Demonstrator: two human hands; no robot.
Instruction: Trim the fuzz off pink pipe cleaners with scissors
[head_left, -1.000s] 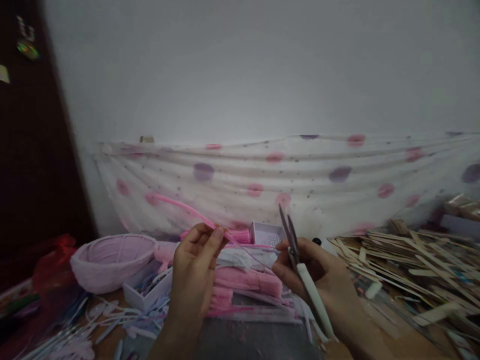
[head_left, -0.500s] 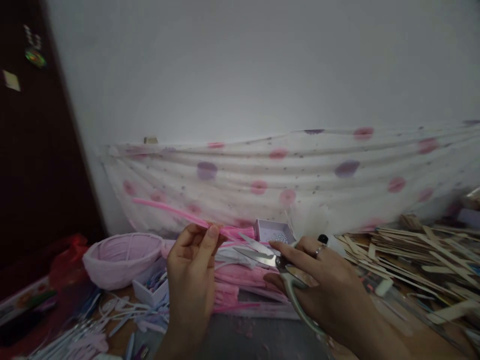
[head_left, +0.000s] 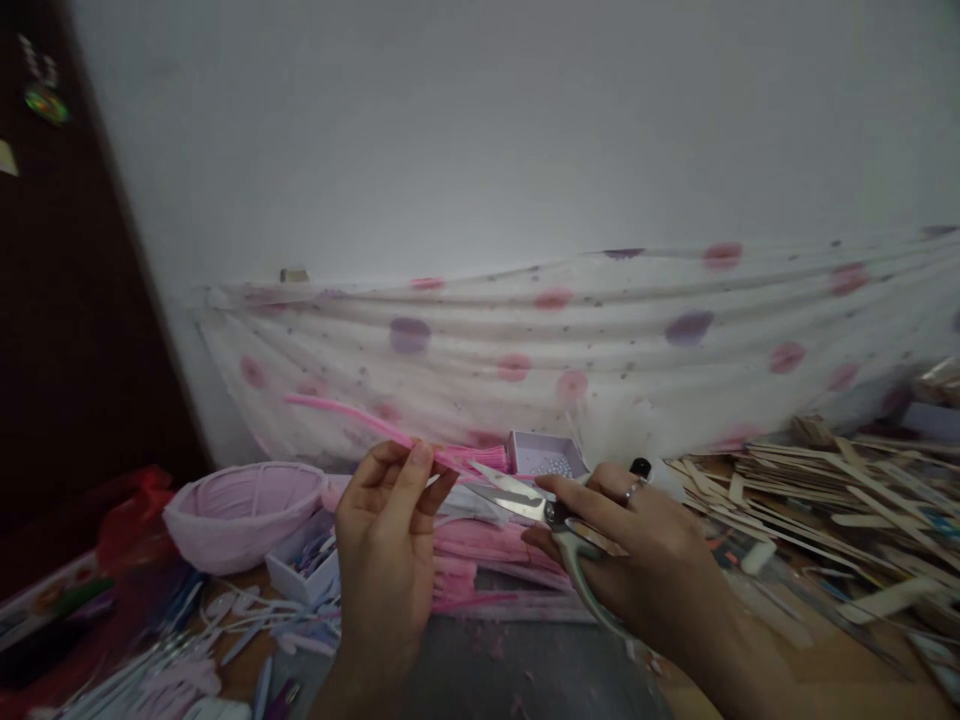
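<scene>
Scissors point(head_left: 514, 499), upright one second earlier, now point left — blades parted near the pink stem point(head_left: 349, 411). Left hand point(head_left: 386, 545): fingers pinch the stem above pink bundles point(head_left: 487, 541). Right hand point(head_left: 645, 545): fingers curled round the scissors.

The left hand point(head_left: 386, 550) covers part of the pink strip point(head_left: 341, 408); whether the scissors point(head_left: 517, 499) touch it cannot be told. The right hand point(head_left: 637, 545) hides some of their handle point(head_left: 587, 592). Small contents of the left white box point(head_left: 321, 586) are indistinct, and the near edge crops both forearms point(head_left: 364, 675)
</scene>
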